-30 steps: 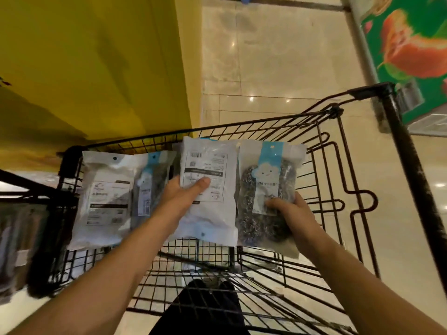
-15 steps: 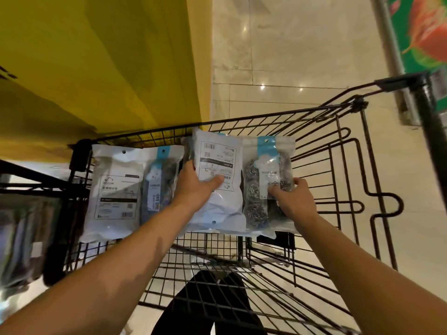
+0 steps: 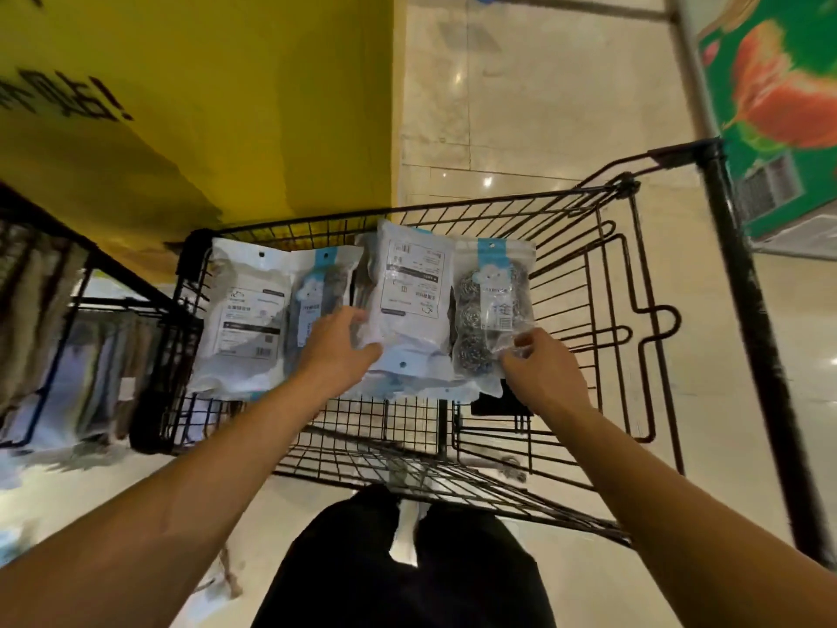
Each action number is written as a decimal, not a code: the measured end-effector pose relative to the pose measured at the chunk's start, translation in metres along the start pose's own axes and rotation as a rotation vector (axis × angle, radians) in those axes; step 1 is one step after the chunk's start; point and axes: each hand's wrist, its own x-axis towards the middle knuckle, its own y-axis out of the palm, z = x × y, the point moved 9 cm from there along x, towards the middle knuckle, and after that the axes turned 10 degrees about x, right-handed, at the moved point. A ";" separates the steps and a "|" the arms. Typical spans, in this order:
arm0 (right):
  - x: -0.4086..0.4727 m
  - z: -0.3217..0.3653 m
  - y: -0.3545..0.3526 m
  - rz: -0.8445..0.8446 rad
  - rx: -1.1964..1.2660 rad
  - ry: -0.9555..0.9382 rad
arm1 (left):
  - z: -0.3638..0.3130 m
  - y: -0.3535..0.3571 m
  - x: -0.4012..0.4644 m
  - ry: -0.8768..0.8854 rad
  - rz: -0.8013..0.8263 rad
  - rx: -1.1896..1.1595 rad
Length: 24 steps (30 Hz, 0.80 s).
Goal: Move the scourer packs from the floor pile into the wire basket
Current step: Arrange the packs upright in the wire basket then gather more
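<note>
Left hand [image 3: 337,344]: your fingers curl round the white pack [image 3: 410,301].
Right hand [image 3: 541,369]: you pinch the clear pack [image 3: 491,310] by its near corner.
Risk: let go unevenly and the packs may slide through the basket [image 3: 602,283] wires.

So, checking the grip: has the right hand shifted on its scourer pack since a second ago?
Yes. The right hand slid off the label to the near right corner of the scourer pack, slightly nearer the wire basket's near edge.
</note>
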 end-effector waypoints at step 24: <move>-0.157 -0.041 0.089 0.740 0.053 -0.192 | 0.146 0.112 -0.339 -0.581 -0.370 -0.547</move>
